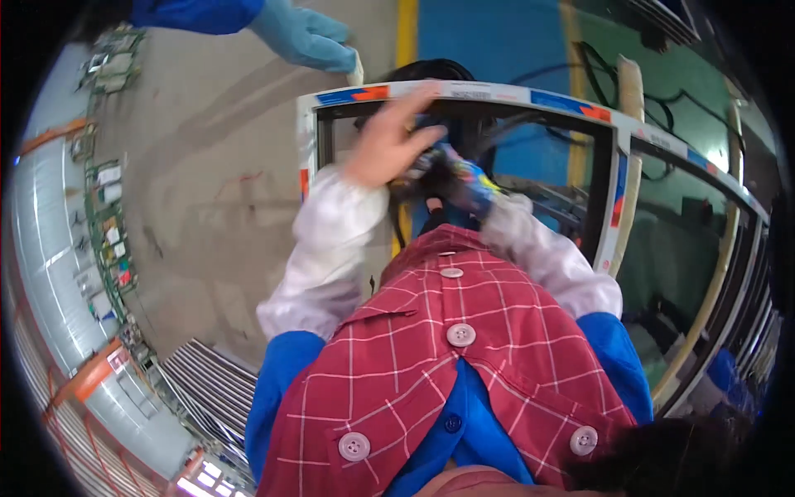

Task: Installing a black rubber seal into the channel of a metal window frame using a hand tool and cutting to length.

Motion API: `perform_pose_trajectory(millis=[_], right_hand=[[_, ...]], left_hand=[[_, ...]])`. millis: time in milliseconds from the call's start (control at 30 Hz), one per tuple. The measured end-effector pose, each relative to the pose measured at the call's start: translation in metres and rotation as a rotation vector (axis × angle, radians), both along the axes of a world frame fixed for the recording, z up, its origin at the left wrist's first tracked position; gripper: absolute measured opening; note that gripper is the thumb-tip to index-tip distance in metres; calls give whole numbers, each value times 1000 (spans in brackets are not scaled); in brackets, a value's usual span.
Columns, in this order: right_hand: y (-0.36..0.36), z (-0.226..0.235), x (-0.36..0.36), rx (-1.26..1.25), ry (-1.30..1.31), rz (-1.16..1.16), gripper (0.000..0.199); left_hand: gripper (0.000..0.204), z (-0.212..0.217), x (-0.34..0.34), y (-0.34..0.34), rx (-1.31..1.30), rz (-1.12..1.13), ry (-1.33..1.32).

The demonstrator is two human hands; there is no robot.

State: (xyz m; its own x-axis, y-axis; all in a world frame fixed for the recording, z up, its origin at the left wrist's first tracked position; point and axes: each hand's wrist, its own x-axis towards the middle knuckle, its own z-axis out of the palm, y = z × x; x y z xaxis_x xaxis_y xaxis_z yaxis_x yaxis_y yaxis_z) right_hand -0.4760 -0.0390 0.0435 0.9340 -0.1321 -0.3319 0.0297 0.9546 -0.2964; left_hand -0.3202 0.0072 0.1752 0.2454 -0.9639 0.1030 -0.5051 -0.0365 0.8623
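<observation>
My bare left hand is over the near-left part of a rectangular window-like frame, its fingers apart and pointing toward the far rail. Motion blurs it, and it appears to hold nothing. Close by on the right is my right hand, in a colourful patterned glove. Its fingers seem closed around something dark, blurred and too hidden to name. Printed protective tape in white, blue and orange covers the frame's rails. White sleeve covers are on both my forearms.
Another person's light-blue gloved hand is at the frame's far left corner. A second taped frame section continues right. Pale padded supports run beneath. Black cables lie beyond, and long metal profiles are stacked at lower left.
</observation>
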Motion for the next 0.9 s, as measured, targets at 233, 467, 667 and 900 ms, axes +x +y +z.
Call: perform_pose_trajectory(millis=[233, 467, 667, 900], right_hand=[[-27, 82, 9, 491, -727, -191, 58], [-43, 116, -7, -157, -213, 561, 62], [-77, 147, 17, -1561, -547, 27, 56], [-39, 73, 52, -1617, -106, 407, 49]], left_hand=[[83, -2, 3, 192, 101, -10, 909], [33, 69, -19, 220, 113, 649, 485], [25, 121, 13, 174, 39, 565, 319], [17, 14, 38, 106, 142, 838, 777]])
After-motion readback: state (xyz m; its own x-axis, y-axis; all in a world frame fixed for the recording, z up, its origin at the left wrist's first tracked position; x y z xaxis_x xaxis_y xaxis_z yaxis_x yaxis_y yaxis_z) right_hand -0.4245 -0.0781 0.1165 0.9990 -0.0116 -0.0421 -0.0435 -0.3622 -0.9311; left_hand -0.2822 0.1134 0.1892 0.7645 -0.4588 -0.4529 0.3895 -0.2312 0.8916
